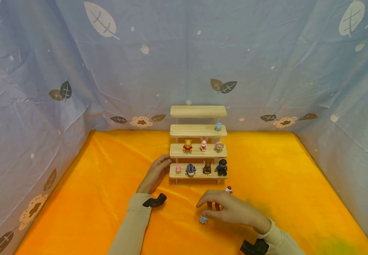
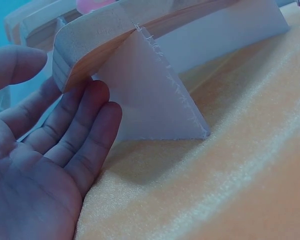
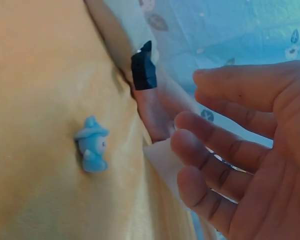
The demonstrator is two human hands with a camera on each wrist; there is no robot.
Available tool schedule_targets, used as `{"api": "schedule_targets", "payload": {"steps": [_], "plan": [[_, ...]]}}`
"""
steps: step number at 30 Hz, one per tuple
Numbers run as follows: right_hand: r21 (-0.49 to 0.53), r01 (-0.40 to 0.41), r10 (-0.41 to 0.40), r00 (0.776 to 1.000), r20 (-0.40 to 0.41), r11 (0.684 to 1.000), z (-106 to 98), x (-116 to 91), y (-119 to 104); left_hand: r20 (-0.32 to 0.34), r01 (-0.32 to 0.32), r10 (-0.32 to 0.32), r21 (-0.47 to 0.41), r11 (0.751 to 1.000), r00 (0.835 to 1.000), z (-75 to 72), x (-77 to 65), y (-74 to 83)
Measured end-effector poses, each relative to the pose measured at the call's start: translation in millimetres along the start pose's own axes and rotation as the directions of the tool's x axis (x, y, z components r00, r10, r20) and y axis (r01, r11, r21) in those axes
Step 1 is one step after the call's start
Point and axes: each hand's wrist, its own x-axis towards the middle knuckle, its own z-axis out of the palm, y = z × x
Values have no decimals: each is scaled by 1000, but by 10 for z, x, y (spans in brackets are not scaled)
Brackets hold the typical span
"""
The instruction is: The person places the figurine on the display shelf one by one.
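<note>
Beside the left end of a wooden tiered display shelf (image 1: 198,151) is my left hand (image 1: 154,174). In the left wrist view its relaxed fingers (image 2: 102,131) reach under the end of the lowest board (image 2: 97,42), the thumb apart from the wood. My right hand (image 1: 230,208) hovers over the cloth, fingers loosely bent and nothing between them. Close below its thumb lies a small light-blue figurine (image 1: 203,219); the right wrist view shows this figurine (image 3: 92,147) with a brimmed hat. A red-and-white figurine (image 1: 228,190) sits behind the right hand, partly hidden by it.
Several figurines stand on the lower tiers, among them a yellow bear (image 1: 187,146), a pink pig (image 1: 204,145) and a black-capped figure (image 1: 222,167). One blue figurine (image 1: 218,126) is higher up. Orange cloth (image 1: 107,198) covers the table; a leaf-print curtain (image 1: 158,71) surrounds it.
</note>
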Motion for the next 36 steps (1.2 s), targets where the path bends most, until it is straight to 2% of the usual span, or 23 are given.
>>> {"api": "schedule_targets", "payload": {"steps": [5, 13, 25, 30, 36], "plan": [[-21, 15, -15, 999, 34, 1000, 52, 2, 35, -9, 0, 0, -6, 1000, 1000, 2, -1, -1], [-37, -76, 78, 994, 82, 996, 129, -1, 59, 5, -2, 2, -10, 1000, 1000, -6, -3, -6], [-74, -79, 89, 984, 156, 994, 235, -5, 79, 11, -7, 7, 2, 1000, 1000, -16, -4, -11], [-115, -70, 88, 983, 161, 991, 263, -16, 79, 9, -6, 6, -5, 1000, 1000, -13, -1, -15], [-106, -88, 105, 980, 167, 990, 254, -18, 81, -2, 5, -5, -1, 1000, 1000, -5, -5, 0]]}}
